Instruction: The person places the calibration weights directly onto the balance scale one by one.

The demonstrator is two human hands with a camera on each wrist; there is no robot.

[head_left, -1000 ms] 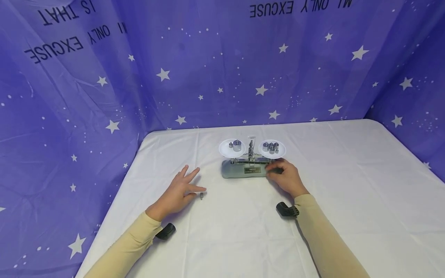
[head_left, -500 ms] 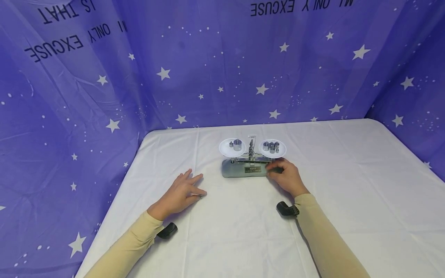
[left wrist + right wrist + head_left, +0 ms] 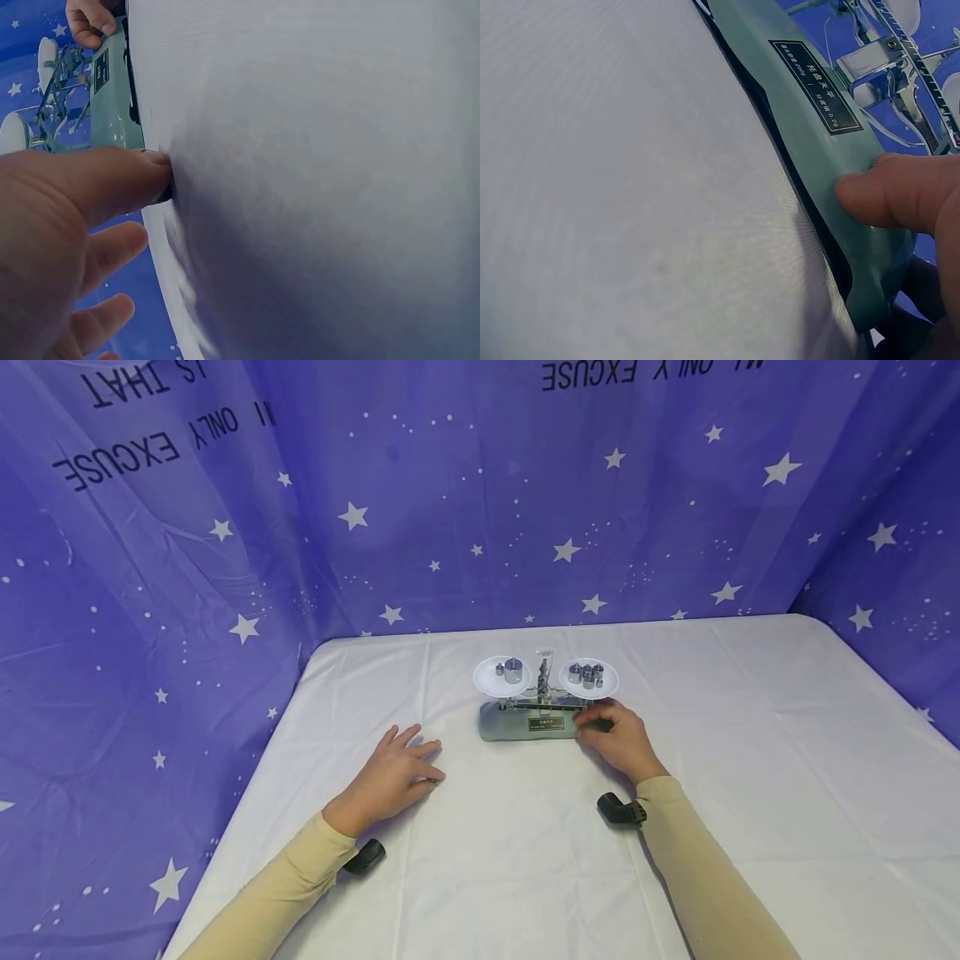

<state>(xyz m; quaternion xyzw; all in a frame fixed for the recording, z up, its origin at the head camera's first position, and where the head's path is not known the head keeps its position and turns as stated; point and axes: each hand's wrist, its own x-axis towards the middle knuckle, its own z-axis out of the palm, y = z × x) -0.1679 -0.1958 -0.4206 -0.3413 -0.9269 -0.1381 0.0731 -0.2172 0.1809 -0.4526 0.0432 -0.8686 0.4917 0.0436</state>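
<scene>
A pan balance with a green base (image 3: 517, 724) stands on the white table. In the head view its left pan (image 3: 487, 685) bears one large and one small metal weight, and its right pan (image 3: 609, 689) several weights. My right hand (image 3: 621, 743) grips the base's right end, thumb (image 3: 900, 191) on the front face in the right wrist view. Left of the balance, my left hand (image 3: 384, 781) pinches a small metal weight (image 3: 163, 196) between thumb and forefinger, low at the tabletop. Thumb and finger hide most of that weight; the other fingers are spread.
A white cloth covers the table (image 3: 510, 860). Behind and beside it hangs a purple curtain (image 3: 450, 510) with stars. Black wrist cameras sit under both sleeves.
My left hand has closed its thumb and forefinger on the small weight, which earlier stood in sight beside the fingertips. My right hand stays on the balance base.
</scene>
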